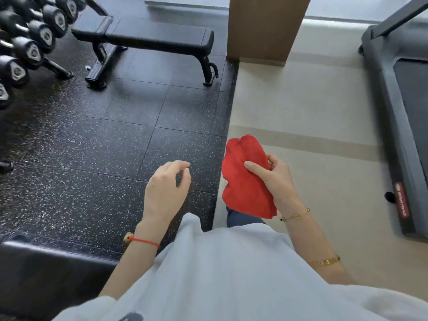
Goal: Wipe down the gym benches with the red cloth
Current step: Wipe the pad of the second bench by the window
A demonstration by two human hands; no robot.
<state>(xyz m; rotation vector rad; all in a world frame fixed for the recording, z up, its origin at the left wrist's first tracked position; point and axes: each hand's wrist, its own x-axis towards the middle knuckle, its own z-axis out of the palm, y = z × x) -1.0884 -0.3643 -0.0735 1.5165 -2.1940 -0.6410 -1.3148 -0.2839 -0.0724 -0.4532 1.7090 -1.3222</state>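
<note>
Black speckled rubber tiles (92, 140) are meeting pale flooring (301, 107) — a wooden pillar (261, 26) is standing at the seam. A dumbbell rack (27, 42) is lining the left edge, a treadmill (403, 100) the right.

Floor surfaces and what stands on them. The black speckled rubber tiles (92, 140) cover the left part of the floor and meet the pale beige floor (312, 107) along a straight edge. On the rubber tiles stands the black padded bench (148, 34). Left of the bench is the dumbbell rack (32, 42). Right of the bench, at the tile edge, rises a brown wooden pillar (264, 26). Well right of the bench, on the beige floor, lies the grey treadmill (403, 112).
</note>
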